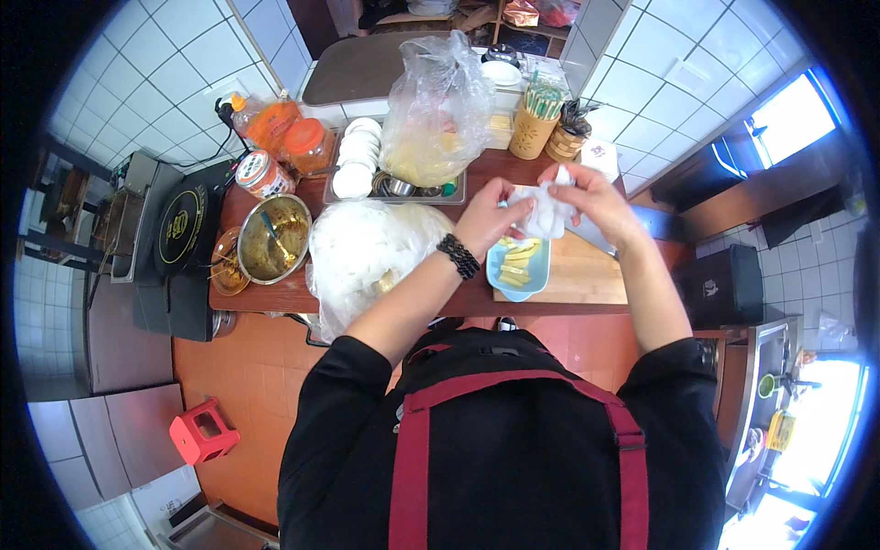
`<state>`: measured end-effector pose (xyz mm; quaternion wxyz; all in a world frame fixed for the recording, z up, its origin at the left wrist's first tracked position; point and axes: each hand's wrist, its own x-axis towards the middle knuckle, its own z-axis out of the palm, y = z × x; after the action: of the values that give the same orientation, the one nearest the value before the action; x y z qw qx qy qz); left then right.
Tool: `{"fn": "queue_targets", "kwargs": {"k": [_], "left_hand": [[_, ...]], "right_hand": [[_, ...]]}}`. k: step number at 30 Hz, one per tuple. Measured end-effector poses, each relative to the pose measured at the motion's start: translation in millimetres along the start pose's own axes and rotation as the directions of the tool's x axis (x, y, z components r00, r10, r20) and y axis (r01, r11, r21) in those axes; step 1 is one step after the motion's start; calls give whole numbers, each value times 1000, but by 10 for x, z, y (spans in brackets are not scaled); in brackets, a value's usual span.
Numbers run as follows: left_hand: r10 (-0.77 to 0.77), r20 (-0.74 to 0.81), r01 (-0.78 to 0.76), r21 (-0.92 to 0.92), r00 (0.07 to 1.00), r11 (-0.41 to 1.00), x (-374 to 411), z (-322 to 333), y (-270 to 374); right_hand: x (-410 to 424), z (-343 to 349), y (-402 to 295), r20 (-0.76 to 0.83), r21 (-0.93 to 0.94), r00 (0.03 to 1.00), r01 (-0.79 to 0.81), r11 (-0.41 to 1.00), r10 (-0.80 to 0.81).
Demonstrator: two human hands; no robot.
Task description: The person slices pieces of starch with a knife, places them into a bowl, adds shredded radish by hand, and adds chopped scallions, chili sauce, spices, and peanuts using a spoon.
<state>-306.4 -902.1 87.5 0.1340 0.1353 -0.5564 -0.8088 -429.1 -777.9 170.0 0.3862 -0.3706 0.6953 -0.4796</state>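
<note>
My left hand (491, 212) and my right hand (597, 199) both hold a crumpled white tissue or cloth (543, 210) between their fingers. Below it sits a light-blue plastic dish (524, 287) with pale yellow cut strips (517, 265) in it. The dish rests partly on a wooden cutting board (590, 275). A knife blade (592, 234) lies on the board beneath my right wrist, partly hidden by my arm.
A large clear bag of white stuff (371, 254) bulges over the table edge beside my left forearm. Further left stands a steel bowl (302, 258) with a spoon. Behind are a tray (440, 201) with white dishes, a tied plastic bag (440, 103) and a straw holder (531, 132).
</note>
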Motion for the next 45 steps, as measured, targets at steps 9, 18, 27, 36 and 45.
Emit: {"fn": "queue_targets", "kwargs": {"k": [9, 18, 27, 36, 45], "left_hand": [[-347, -227, 309, -189, 910, 932, 16, 158, -1146], [-128, -542, 210, 92, 831, 973, -96, 224, -1682], [-162, -624, 125, -102, 765, 987, -119, 284, -1957], [-114, -663, 64, -100, 740, 993, -85, 281, -1890], [16, -614, 253, 348, 789, 903, -232, 157, -2003]], "right_hand": [[324, -235, 1090, 157, -187, 974, -133, 973, 163], [620, -269, 1419, 280, -275, 955, 177, 945, -98], [813, -202, 2173, 348, -292, 936, 154, 944, -45], [1004, -164, 2326, 182, -246, 968, 215, 945, -173], [983, -150, 2082, 313, -336, 940, 241, 911, -133]]}}
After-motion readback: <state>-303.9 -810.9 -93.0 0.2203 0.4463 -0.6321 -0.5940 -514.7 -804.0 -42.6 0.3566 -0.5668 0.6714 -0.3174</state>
